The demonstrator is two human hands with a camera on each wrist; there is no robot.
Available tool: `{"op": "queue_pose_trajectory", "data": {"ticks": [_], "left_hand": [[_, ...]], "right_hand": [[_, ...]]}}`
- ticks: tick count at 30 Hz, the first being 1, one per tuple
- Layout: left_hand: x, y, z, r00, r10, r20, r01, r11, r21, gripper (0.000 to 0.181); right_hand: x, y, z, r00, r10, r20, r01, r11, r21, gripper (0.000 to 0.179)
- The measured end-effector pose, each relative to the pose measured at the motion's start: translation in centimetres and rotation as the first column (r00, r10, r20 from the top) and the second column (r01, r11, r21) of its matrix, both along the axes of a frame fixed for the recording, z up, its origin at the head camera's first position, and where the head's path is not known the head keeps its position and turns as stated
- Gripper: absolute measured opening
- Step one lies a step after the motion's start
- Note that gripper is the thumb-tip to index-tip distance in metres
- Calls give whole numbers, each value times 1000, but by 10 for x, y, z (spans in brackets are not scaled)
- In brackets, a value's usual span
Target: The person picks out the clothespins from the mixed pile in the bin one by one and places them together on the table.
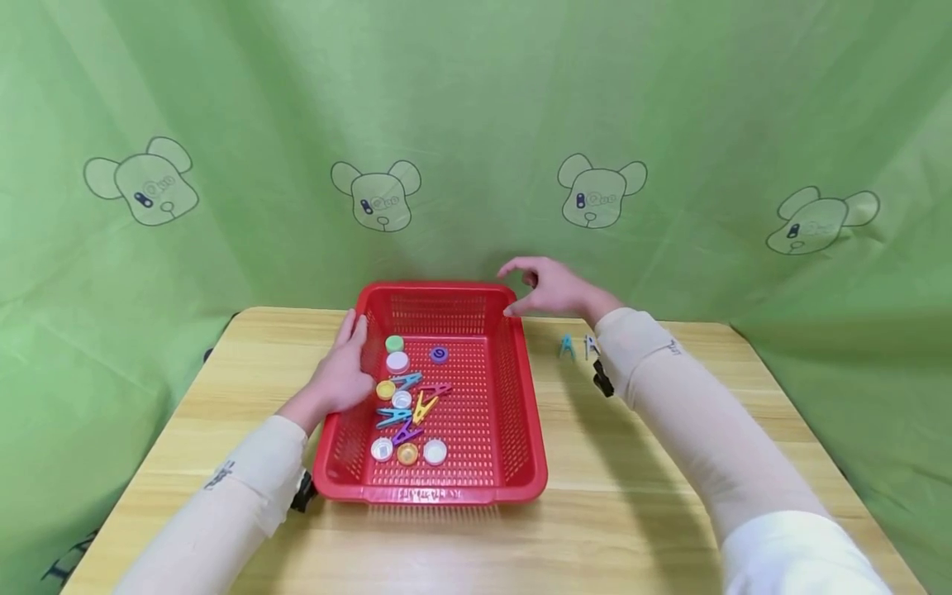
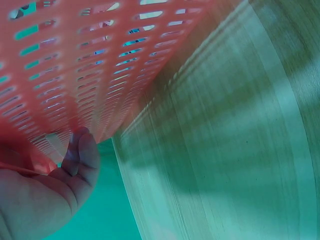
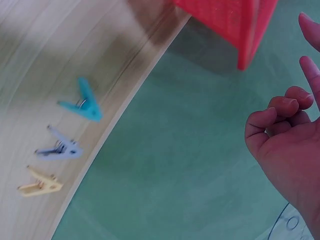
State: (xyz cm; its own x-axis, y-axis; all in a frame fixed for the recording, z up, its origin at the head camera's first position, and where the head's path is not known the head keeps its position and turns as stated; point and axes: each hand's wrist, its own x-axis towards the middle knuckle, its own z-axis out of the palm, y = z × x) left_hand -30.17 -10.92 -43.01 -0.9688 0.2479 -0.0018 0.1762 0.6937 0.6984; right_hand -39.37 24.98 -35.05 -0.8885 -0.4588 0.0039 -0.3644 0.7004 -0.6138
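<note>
A red plastic basket (image 1: 427, 496) with slotted walls stands on the table. My left hand (image 1: 342, 376) grips its left rim; in the left wrist view the curled fingers (image 2: 88, 150) show against the outer wall. Beyond the back right corner, my right hand (image 1: 558, 287) is raised with thumb and index finger spread and nothing between them. Inside the basket lie several bottle caps, among them a green cap (image 1: 394, 343) and a purple cap (image 1: 439, 354). Several clothespins lie among them, including a yellow clothespin (image 1: 425, 407) and a pink clothespin (image 1: 435, 388).
On the table right of the basket lie a blue clothespin (image 3: 86, 102), a lavender clothespin (image 3: 60, 146) and a pale yellow clothespin (image 3: 40, 184), close to the far edge. A green curtain (image 1: 476, 107) with printed bear heads hangs behind the wooden table (image 1: 595, 512).
</note>
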Motion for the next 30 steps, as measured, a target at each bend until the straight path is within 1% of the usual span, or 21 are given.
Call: {"op": "queue_pose_trajectory", "data": {"ticks": [7,12,23,26,30], "left_hand": [[-2,-1,0,1000,6,2,-6,1000,4,100],[-3,-1,-1,1000,8,-5,-8,1000,-7,100],[-2,1,-3,1000,2,-8,-2,1000,-9,101],[-2,1,-2,1000,-1,-16,0,1000,-15,102],[-1,1,-1,1000,-3,-25,2,1000,-25,102]], "right_hand": [[-7,-25,6,998,55,-33,-54,999,3,62],[-6,-41,11,996,85,-32,-85,996,10,61],[-3,-73,9,993,105,58,-104,995,-11,57],[-2,-79,7,989,117,87,-115,993,-24,56],[-1,-83,3,986,134,102,-130,991,-39,54]]}}
